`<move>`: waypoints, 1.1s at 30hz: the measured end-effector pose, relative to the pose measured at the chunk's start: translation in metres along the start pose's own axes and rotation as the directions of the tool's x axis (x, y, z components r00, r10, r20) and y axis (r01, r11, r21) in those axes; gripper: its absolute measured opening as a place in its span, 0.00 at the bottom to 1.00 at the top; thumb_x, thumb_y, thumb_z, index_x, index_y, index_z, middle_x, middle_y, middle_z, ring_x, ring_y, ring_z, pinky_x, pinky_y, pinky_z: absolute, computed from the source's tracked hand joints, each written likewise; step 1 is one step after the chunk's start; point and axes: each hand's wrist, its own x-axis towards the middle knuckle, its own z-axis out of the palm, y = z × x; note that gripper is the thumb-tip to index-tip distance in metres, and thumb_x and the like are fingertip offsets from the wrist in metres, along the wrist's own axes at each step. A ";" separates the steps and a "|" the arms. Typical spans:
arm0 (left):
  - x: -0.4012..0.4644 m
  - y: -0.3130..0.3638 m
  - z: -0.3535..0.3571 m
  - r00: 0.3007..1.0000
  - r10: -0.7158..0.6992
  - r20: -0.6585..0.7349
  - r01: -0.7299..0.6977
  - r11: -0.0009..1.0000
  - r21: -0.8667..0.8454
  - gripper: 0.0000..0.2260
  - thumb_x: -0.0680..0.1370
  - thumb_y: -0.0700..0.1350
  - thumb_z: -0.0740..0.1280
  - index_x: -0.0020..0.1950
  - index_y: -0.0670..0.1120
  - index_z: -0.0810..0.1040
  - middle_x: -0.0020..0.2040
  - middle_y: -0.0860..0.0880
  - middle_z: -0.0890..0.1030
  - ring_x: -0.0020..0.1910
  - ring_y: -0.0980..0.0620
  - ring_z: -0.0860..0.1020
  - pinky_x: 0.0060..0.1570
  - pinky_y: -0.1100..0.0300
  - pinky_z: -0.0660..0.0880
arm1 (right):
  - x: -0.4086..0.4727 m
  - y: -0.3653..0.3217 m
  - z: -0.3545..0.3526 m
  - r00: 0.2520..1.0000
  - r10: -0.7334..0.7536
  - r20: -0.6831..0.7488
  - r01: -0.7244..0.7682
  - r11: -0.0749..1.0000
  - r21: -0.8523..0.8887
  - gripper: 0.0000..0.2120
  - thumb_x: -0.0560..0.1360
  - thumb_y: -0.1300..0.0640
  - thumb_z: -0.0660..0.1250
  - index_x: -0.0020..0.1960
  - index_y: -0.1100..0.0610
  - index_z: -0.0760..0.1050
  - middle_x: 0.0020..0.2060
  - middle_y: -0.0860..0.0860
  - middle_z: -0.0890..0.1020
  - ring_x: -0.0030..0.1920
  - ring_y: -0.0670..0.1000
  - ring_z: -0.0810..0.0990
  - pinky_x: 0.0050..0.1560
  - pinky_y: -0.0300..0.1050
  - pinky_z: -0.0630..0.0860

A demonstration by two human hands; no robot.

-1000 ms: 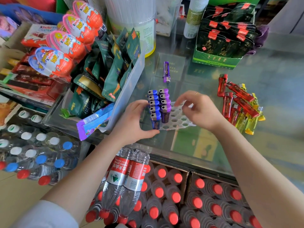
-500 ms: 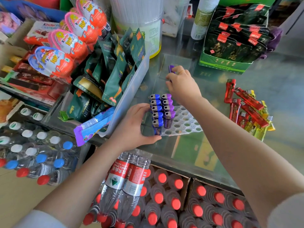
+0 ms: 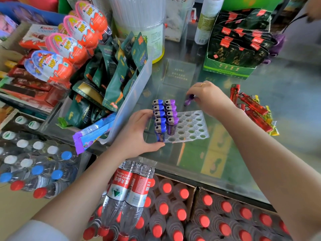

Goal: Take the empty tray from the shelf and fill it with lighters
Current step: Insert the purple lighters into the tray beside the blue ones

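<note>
Bottles (image 3: 166,213) with red caps are sitting packed in cartons nearest the camera, below the front edge of the glass desk (image 3: 225,157). More bottles with blue and white caps (image 3: 37,164) are lying at lower left. Left hand (image 3: 137,134) is gripping the near-left corner of the clear tray (image 3: 192,129) — thumb along the front edge, fingers curled against the left side by the blue row. Tray is resting flat on the desk, two rows filled at its left: blue lighters (image 3: 159,117) and purple lighters (image 3: 171,113), all standing upright; the holes to the right are showing open. Right hand (image 3: 210,98) is hovering just past the tray's far edge, fingers curled and pinching a purple lighter (image 3: 189,100), tilted, mostly hidden by the fingers. Loose red and yellow lighters (image 3: 253,110) are lying in a pile on the desk to the right, apart from the tray. Left of the tray, a clear bin of green packets (image 3: 118,79) is standing; beyond it, egg-shaped sweets (image 3: 69,44). Farthest back — a green box of dark sachets (image 3: 238,47).
</note>
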 end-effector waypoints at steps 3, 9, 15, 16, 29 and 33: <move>0.000 0.000 0.000 1.000 -0.013 0.003 0.013 1.000 0.009 0.34 0.62 0.62 0.68 0.64 0.50 0.69 0.60 0.58 0.65 0.61 0.65 0.60 0.59 0.80 0.50 | -0.019 -0.016 -0.003 0.989 0.026 -0.145 -0.009 0.993 0.115 0.10 0.74 0.64 0.64 0.54 0.63 0.75 0.47 0.59 0.81 0.47 0.60 0.76 0.47 0.55 0.75; 0.000 0.001 0.000 1.000 0.020 -0.001 -0.020 0.999 0.032 0.33 0.62 0.61 0.68 0.63 0.48 0.70 0.61 0.53 0.70 0.60 0.62 0.61 0.59 0.78 0.52 | -0.074 -0.064 0.001 0.910 0.363 -0.203 -0.071 0.616 0.784 0.05 0.73 0.62 0.66 0.49 0.56 0.74 0.37 0.51 0.80 0.36 0.46 0.77 0.38 0.38 0.75; -0.001 0.000 0.000 0.999 0.029 0.014 -0.029 0.999 0.024 0.34 0.61 0.62 0.68 0.63 0.48 0.71 0.60 0.54 0.70 0.59 0.63 0.61 0.58 0.79 0.52 | -0.095 -0.081 0.023 0.941 0.320 -0.111 -0.045 0.443 0.895 0.10 0.69 0.63 0.69 0.44 0.49 0.76 0.35 0.42 0.83 0.37 0.43 0.79 0.44 0.38 0.77; -0.001 0.000 0.000 0.999 0.032 0.012 -0.032 0.999 0.018 0.34 0.61 0.62 0.68 0.63 0.48 0.71 0.59 0.54 0.69 0.59 0.63 0.61 0.58 0.79 0.52 | -0.096 -0.084 0.025 0.942 0.316 -0.113 -0.052 0.472 0.880 0.12 0.68 0.63 0.70 0.44 0.48 0.75 0.35 0.41 0.82 0.37 0.43 0.79 0.44 0.37 0.76; -0.001 -0.001 0.000 0.999 0.039 0.017 -0.039 0.999 0.004 0.34 0.61 0.61 0.68 0.63 0.47 0.71 0.61 0.52 0.71 0.62 0.56 0.65 0.60 0.68 0.59 | -0.095 -0.092 0.031 0.955 0.224 -0.192 -0.048 0.760 0.648 0.07 0.68 0.62 0.72 0.42 0.61 0.76 0.35 0.55 0.79 0.34 0.51 0.73 0.35 0.43 0.72; -0.001 -0.001 0.000 0.999 0.037 0.016 -0.036 0.999 -0.007 0.33 0.61 0.61 0.68 0.63 0.48 0.70 0.61 0.53 0.71 0.61 0.59 0.64 0.60 0.68 0.59 | -0.095 -0.091 0.033 0.949 0.222 -0.222 -0.040 0.788 0.615 0.09 0.67 0.56 0.69 0.42 0.61 0.75 0.36 0.50 0.77 0.36 0.48 0.73 0.33 0.40 0.70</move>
